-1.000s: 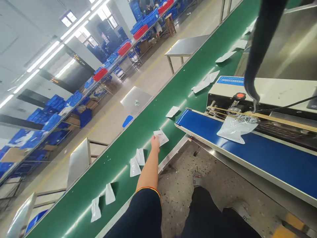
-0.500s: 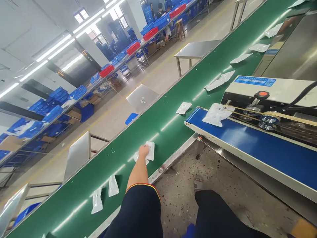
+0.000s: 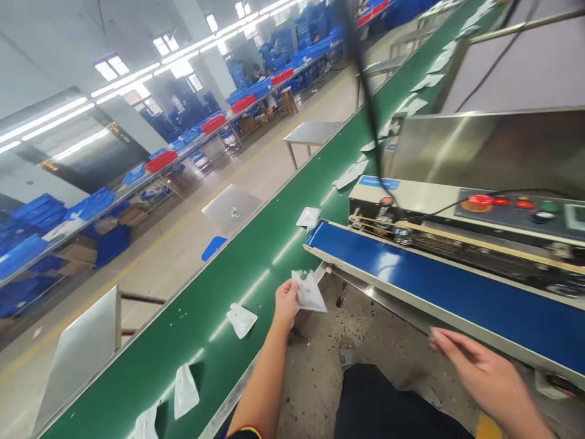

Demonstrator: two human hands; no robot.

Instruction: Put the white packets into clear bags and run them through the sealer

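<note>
One pouch in the left hand: in the head view, this white pouch (image 3: 311,294) is at the near rim of the green conveyor (image 3: 269,244), near the blue belt's (image 3: 434,280) end.
Pouch direction: long axis slanting — crinkled end at the upper left, straight end toward the lower right.
Left hand (image 3: 286,300): thumb and fingers pinch the pouch's left edge.
Right hand (image 3: 487,373): beside the blue belt's near edge, fingers stretched forward, tips close together; blurred, so whether they meet I cannot tell.
Loose pouches on green: three (image 3: 186,393) toward the lower left, one (image 3: 308,217) beside the blue belt's end; farther up, a row too blurred to count.
Materials: thin, wrinkled plastic pouches; flat, glossy belts; one cream metal machine (image 3: 420,194) with a round red button (image 3: 479,200); speckled floor (image 3: 315,378).
</note>
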